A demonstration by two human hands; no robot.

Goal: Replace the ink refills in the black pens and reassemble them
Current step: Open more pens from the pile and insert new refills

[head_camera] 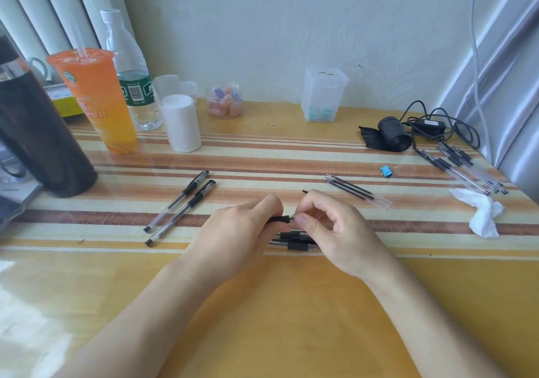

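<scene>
Two pens lie left, seemingly done; left hand grips one pen, right hand pinches its tip; others wait.

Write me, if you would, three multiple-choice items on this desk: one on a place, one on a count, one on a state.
1. Where do the loose refills lie?
A. on the table, beyond and right of the right hand
B. in a drawer
C. on the floor

2. How many whole pens lie left of the left hand?
A. one
B. two
C. five

3. What is the left hand doing?
A. lying flat
B. gripping the black pen
C. hanging idle

Key: 1 A, they rest on the table past the right hand; 2 B, two lie side by side; 3 B, its fingers curl round the barrel.
</scene>
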